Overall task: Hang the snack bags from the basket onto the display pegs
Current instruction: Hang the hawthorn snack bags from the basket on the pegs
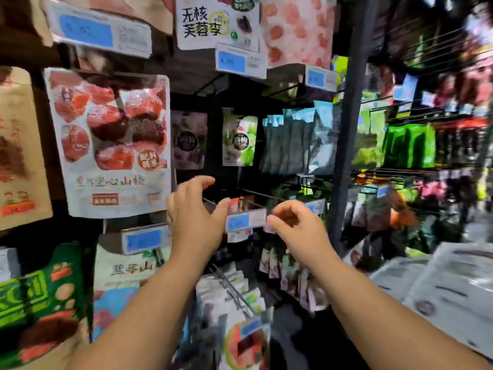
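Both my hands reach toward a display peg (256,194) in the middle of the rack. My left hand (196,209) has its fingers spread, its thumb tip beside the blue-and-white price tag (246,219) at the peg's front end. My right hand (292,222) is half curled just right of that tag, fingers apart, holding nothing. A red snack bag (240,203) hangs behind the tag. Another green-and-white bag (238,137) hangs on a peg above. The basket is out of view.
Large red hawthorn bag (112,140) hangs at left, teal bags (290,140) at right of centre. Rows of small bags (229,292) hang on lower pegs under my arms. A dark upright post (349,129) divides the racks. White packs (440,284) lie at lower right.
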{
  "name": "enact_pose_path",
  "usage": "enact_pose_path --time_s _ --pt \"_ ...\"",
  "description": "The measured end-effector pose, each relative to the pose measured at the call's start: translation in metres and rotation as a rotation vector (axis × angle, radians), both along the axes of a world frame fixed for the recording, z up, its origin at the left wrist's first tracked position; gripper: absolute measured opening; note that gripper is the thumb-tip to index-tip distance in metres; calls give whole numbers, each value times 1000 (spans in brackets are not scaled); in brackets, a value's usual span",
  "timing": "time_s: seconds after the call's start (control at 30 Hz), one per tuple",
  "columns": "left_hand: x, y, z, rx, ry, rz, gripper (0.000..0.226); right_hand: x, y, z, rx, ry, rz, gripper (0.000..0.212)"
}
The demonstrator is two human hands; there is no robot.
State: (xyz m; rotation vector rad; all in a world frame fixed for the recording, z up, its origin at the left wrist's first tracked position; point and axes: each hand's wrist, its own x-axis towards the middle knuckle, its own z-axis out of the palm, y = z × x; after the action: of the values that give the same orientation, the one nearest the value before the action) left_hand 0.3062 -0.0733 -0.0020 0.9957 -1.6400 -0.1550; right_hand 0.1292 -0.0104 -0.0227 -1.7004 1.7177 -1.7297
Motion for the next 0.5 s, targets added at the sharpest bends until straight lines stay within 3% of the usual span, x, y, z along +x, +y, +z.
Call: enact_pose_path --time_s 0.17,0.27,0.37,0.5 --pt "-93 30 -43 200 -169 -422 23 -88 62 -23 169 39 -234 21" --pt "-148 47 -87 336 -309 -596 26 -132 96 -34 318 82 -322 12" --pt "-189 59 -125 437 -408 -614 44 -168 121 -41 457 118 -371 19" --pt "-224 60 -147 518 -449 -455 64 -195 132 -49 564 153 -417 17"
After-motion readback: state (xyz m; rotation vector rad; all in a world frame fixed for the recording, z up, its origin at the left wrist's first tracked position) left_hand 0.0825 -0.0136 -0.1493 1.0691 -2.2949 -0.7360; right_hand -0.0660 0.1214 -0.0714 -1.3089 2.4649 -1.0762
